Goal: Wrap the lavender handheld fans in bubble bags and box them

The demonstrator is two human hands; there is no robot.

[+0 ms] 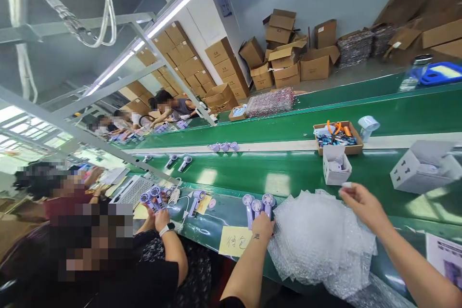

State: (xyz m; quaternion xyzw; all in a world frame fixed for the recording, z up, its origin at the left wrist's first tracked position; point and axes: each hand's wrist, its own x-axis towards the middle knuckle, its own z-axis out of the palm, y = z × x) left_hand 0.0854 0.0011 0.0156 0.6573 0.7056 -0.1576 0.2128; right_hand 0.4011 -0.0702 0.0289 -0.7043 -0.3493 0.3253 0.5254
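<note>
My left hand (263, 227) rests on the handles of three purple handheld fans (258, 204) lying at the near edge of the green bench, fingers curled over them. My right hand (361, 200) is raised over the bench to the right, fingers pinched on a small white piece I cannot make out. Between my hands lies a heap of clear bubble-wrap bags (317, 240). A small open white box (336, 164) stands on the green conveyor belt (281, 168) just beyond my right hand.
A co-worker at my left holds more purple fans (154, 198). A yellow handwritten label (234, 240) lies on the bench edge. A cardboard tray of parts and orange pliers (337, 137) and a larger white box (424, 166) sit on the belt. Cardboard cartons (285, 53) are stacked at the far wall.
</note>
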